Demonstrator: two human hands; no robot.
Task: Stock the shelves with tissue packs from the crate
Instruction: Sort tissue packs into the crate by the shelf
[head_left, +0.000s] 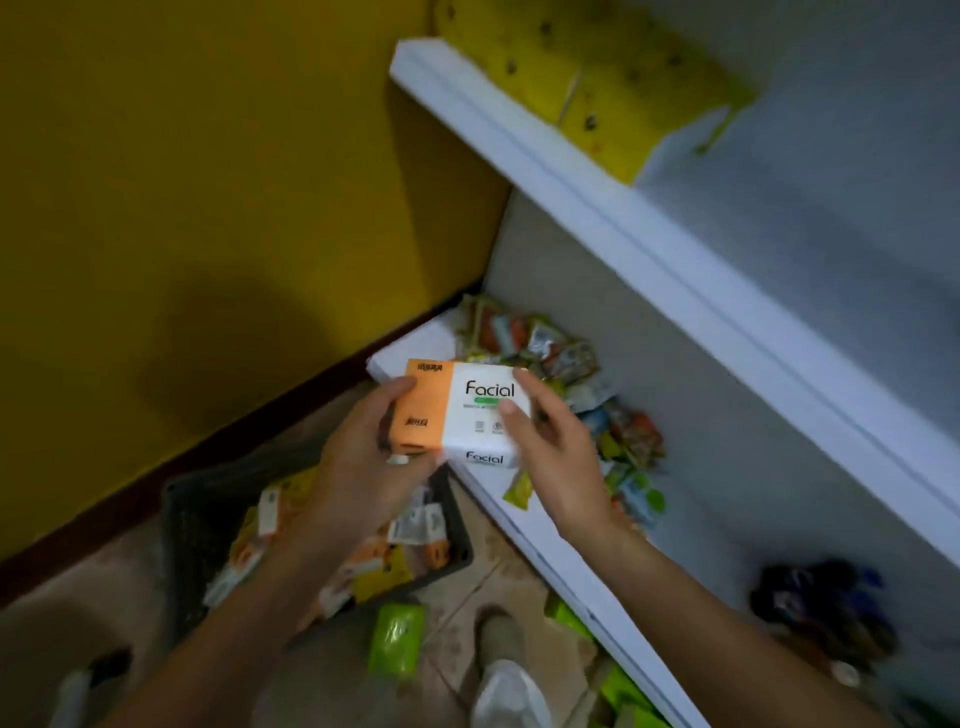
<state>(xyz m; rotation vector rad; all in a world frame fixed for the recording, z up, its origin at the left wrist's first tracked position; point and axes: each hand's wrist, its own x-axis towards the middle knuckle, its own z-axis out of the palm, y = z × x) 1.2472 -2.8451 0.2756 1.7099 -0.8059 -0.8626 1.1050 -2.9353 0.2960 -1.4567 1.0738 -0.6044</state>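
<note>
Orange-and-white facial tissue pack (470, 415) is up off the floor, held in both hands over the front left corner of the lower shelf (717, 493). Left grip (363, 452) is wrapped round the orange end, thumb on top, fingers curled under. Right grip (550, 447) pinches the white end w/ thumb on the printed face and fingers over the far edge. So both are clamped on the same pack, neither spread.

Key relation: the pack's long axis runs left to right, from one grip to the other, printed face up. The shelf board lies to the right of it and beyond, so the right grip is the nearer one to the landing spot. The black crate (176, 514) sits on the floor below and to the left, under the left forearm, w/ more packs inside.

Judgement: this is the carry-to-shelf step, pack not yet set down. Snack packets (545, 348) crowd the shelf just behind the pack, so the bare board further right looks the likelier place. Upper shelf (623, 223) carries yellow packs (597, 78) at its left end, w/ bare board alongside them. Which shelf is meant, can't tell. A green pack (395, 639) lies on the floor beside the crate.
</note>
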